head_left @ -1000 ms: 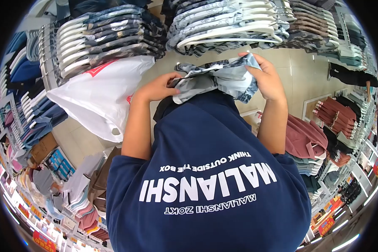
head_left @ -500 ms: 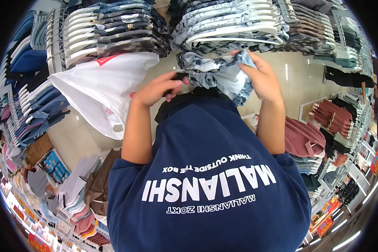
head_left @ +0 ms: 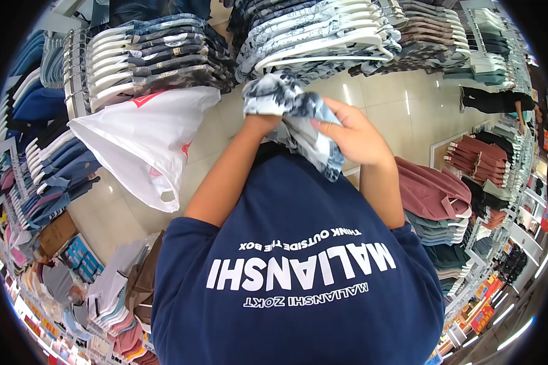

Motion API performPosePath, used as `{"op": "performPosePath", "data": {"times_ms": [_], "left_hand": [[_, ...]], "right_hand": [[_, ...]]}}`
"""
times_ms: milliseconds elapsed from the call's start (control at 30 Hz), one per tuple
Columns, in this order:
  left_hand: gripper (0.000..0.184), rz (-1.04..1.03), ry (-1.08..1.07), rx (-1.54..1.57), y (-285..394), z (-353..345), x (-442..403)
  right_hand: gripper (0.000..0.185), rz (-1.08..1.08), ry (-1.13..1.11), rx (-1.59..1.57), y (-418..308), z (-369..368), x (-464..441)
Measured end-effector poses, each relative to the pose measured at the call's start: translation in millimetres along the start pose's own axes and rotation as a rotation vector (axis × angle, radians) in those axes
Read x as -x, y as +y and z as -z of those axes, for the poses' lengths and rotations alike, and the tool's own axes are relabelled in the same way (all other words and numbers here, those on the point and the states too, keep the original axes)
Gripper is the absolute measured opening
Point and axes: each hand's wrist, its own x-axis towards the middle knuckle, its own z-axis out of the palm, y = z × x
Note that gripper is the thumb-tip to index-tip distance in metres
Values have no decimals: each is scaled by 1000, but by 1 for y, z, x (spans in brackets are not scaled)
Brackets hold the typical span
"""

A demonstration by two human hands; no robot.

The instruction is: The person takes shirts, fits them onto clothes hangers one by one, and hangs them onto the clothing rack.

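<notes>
A crumpled white, grey and black printed garment is held up in front of my chest. My right hand grips its right side, thumb on top, and a fold of cloth hangs below that hand. My left hand reaches up into or behind the garment's left part, so its fingers are hidden. Just beyond the cloth hang similar printed garments on white hangers.
A white plastic bag with red print hangs open on the left, beside dark printed garments on hangers. Pink clothing hangs on the right. Farther off at the right, another person in dark clothes stands on the tiled floor.
My left hand, which was at the garment's left end by a small black thing, has moved right into or behind the cloth. The garment has shifted left and bunched up, with my right hand lower.
</notes>
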Motion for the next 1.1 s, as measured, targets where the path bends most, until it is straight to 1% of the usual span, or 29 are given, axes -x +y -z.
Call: {"op": "performPosePath", "data": {"times_ms": [67, 100, 133, 200, 233, 267, 300, 333, 367, 400, 433, 500, 533, 600, 633, 700, 733, 800, 833, 900, 933, 967, 1000, 1033, 1100], "left_hand": [[27, 93, -139, -147, -7, 1, -6], [24, 38, -68, -172, -5, 3, -6], [21, 153, -319, -409, -7, 6, -15], [22, 121, -371, -386, -30, 0, 1], [29, 167, -577, -465, -29, 2, -3], [29, 160, -576, -467, -25, 6, 2], [39, 306, -638, -465, -13, 14, 15], [45, 328, -625, -493, -7, 17, 29], [52, 350, -612, -520, 0, 20, 44], [51, 297, -571, -550, 5, 22, 53], [50, 246, -529, -581, 13, 27, 60], [58, 124, -884, -362, 28, 40, 67], [58, 126, -888, -371, 36, 42, 70], [55, 74, -436, -392, 49, 42, 72], [55, 72, -441, -403, 47, 38, 73], [39, 388, -73, -238, 38, 26, 76], [39, 382, -77, -246, 39, 26, 71], [25, 294, -26, -312, 38, 26, 55], [25, 293, -26, -318, 34, 21, 52], [27, 183, -118, -192, 23, 5, 50], [27, 186, -116, -194, 18, -1, 50], [26, 212, -26, -155, 13, -6, 49], [25, 234, 63, -116, 10, -8, 44], [25, 230, 59, -116, 7, -6, 42], [14, 259, 228, -158, 3, 3, 44]], "right_hand": [[27, 7, -75, 70, -5, -2, 8], [26, 26, -57, 78, -1, 2, 7], [26, 31, -49, 81, 3, 8, 7], [29, 60, 55, 154, 14, 27, 5], [29, 67, 61, 157, 20, 37, 6], [33, 35, 213, 370, 26, 49, 8], [37, -2, 363, 581, 29, 57, 9], [37, 0, 365, 577, 29, 62, 10], [37, -40, 438, 709, 29, 66, 11], [38, -83, 509, 839, 30, 68, 11], [38, -81, 510, 833, 29, 70, 11], [40, -110, 493, 749, 24, 69, 10], [40, -106, 492, 741, 22, 70, 10], [43, -51, 303, 679, 19, 72, 8], [43, -46, 303, 669, 20, 71, 7], [44, 138, 99, 778, 21, 68, 4], [44, 143, 104, 770, 7, 58, 3], [46, -76, -172, 811, -23, 44, 4], [49, 134, -182, 820, 5, 46, -2], [50, 160, -220, 819, 7, 46, -5], [50, 182, -254, 819, 5, 45, -6], [50, 124, -226, 834, -1, 49, -4], [50, 128, -222, 835, -1, 56, -4], [51, 129, -136, 857, 1, 65, -2], [52, 133, 5, 899, 8, 87, -1]]}}
